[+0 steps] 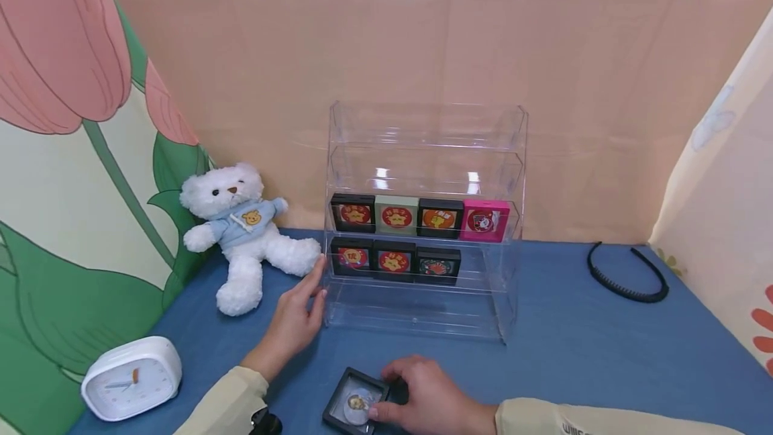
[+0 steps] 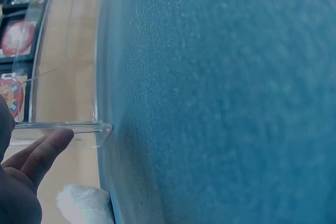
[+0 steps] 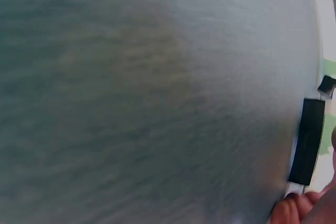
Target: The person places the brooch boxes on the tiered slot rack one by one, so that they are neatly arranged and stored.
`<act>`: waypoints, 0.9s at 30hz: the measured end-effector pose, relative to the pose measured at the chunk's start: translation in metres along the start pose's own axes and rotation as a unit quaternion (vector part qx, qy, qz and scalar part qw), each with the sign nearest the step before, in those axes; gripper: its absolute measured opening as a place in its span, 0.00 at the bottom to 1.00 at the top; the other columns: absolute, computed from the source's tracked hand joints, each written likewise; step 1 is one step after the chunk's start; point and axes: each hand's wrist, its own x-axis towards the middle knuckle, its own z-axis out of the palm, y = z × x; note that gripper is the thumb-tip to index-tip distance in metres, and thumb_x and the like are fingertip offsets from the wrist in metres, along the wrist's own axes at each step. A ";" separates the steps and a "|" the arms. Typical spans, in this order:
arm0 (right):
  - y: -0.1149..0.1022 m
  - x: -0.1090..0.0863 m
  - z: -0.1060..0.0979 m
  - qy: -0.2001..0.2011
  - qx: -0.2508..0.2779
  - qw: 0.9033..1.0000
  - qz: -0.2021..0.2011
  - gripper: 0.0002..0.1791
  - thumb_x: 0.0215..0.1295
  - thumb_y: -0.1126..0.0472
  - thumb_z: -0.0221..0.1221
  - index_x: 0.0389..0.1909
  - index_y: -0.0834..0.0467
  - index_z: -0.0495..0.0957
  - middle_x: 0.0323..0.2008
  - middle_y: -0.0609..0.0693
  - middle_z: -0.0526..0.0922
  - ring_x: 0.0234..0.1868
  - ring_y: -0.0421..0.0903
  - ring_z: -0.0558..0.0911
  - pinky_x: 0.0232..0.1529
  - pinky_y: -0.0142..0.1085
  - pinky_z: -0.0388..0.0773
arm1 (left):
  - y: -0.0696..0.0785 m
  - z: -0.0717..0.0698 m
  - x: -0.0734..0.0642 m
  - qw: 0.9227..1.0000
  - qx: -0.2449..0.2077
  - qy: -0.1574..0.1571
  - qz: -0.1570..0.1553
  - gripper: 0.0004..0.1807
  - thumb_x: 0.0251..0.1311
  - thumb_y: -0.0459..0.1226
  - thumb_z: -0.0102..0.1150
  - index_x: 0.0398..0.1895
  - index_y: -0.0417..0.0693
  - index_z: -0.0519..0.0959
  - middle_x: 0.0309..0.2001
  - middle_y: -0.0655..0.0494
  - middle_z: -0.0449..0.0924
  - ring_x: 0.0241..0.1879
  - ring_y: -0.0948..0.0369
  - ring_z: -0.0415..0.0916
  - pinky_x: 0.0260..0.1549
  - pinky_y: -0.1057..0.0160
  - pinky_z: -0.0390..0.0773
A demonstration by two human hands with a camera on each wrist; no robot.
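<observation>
A clear acrylic display rack [image 1: 417,307] stands in the middle, with small framed badge cases [image 1: 353,213] on two of its tiers. My left hand [image 1: 292,317] rests extended fingers against the rack's left side; in the left wrist view these fingers [image 2: 50,153] touch its clear side panel. In front of the rack, a black square display case [image 1: 332,415] with a clear window and a round gold-figured piece inside lies on the cloth. My right hand [image 1: 431,395] pinches the case's right side, thumb at the front. The right wrist view catches only the fingertips [image 3: 291,208] beside a black edge [image 3: 307,142].
A white plush bear [image 1: 241,240] in a blue top sits left of the rack. The white clock [image 1: 133,381] stands at front left. A black coiled band [image 1: 628,294] lies at right on the blue cloth [image 1: 574,354]. Printed curtains enclose the sides.
</observation>
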 end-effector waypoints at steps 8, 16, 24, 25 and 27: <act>-0.005 0.001 0.010 -0.020 -0.139 0.990 -0.022 0.32 0.54 0.38 0.64 0.51 0.58 0.78 0.34 0.38 0.68 0.33 0.34 0.65 0.30 0.28 0.71 | 0.000 0.001 0.000 1.000 -0.003 -0.009 -0.005 0.36 0.56 0.21 0.58 0.69 0.37 0.60 0.64 0.44 0.66 0.59 0.53 0.67 0.51 0.54 0.70; -0.006 -0.004 0.005 -0.029 0.065 0.996 -0.053 0.23 0.57 0.54 0.67 0.52 0.57 0.74 0.43 0.40 0.76 0.39 0.33 0.75 0.35 0.30 0.77 | 0.000 0.001 0.001 1.000 -0.002 -0.018 -0.016 0.36 0.57 0.22 0.58 0.70 0.38 0.59 0.65 0.44 0.65 0.60 0.53 0.66 0.52 0.54 0.70; 0.004 -0.027 -0.012 0.042 0.131 0.969 -0.205 0.15 0.66 0.65 0.58 0.52 0.66 0.77 0.39 0.55 0.81 0.34 0.38 0.81 0.31 0.32 0.80 | 0.001 0.000 0.001 0.999 -0.009 -0.031 -0.042 0.37 0.58 0.23 0.57 0.71 0.41 0.58 0.65 0.45 0.64 0.52 0.51 0.75 0.46 0.55 0.76; 0.006 -0.030 -0.015 0.054 0.123 0.968 -0.213 0.15 0.66 0.66 0.57 0.52 0.67 0.77 0.39 0.55 0.81 0.34 0.38 0.81 0.31 0.33 0.81 | 0.001 0.000 0.001 0.999 -0.010 -0.030 -0.041 0.37 0.58 0.22 0.57 0.71 0.41 0.58 0.65 0.45 0.65 0.50 0.51 0.77 0.44 0.55 0.77; 0.010 -0.036 -0.021 0.073 0.114 0.966 -0.219 0.15 0.65 0.66 0.58 0.51 0.66 0.77 0.39 0.55 0.82 0.35 0.39 0.82 0.32 0.34 0.81 | 0.001 0.000 0.001 0.999 -0.009 -0.026 -0.038 0.37 0.58 0.22 0.57 0.71 0.41 0.58 0.65 0.44 0.65 0.48 0.51 0.78 0.43 0.55 0.78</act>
